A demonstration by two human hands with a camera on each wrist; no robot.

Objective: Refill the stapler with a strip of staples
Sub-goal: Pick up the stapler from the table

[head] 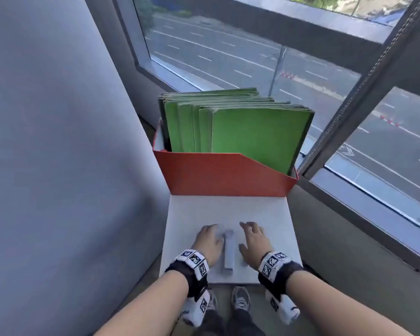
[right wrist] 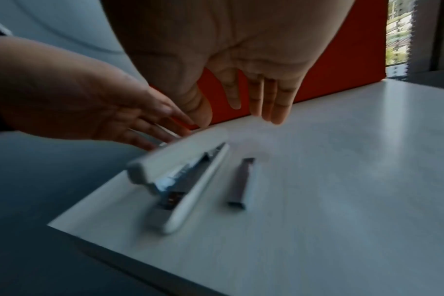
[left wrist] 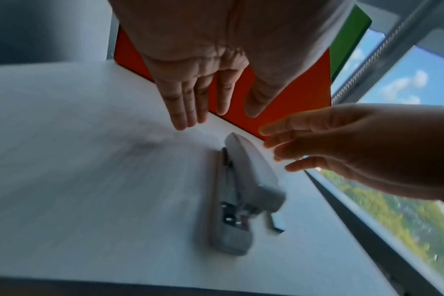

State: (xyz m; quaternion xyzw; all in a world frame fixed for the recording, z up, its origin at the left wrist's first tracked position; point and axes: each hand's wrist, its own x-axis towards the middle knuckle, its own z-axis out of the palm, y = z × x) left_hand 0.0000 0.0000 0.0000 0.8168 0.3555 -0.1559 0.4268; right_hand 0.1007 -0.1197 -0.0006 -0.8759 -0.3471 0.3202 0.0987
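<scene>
Stapler (right wrist: 180, 180) unlabelled, between open hands; coded squares on wristbands (head: 195, 261).

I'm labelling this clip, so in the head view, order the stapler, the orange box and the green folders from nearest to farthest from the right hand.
From the right hand:
1. Stapler, just to its left on the white tabletop.
2. Orange box, at the table's far end.
3. Green folders, standing inside the box, toward the window.

Open hands over the stapler

The pale stapler (left wrist: 243, 192) lies on the white tabletop (left wrist: 89, 180), top lifted; left hand (left wrist: 203, 66) and right hand (left wrist: 368, 148) hover above, fingers straight.
</scene>
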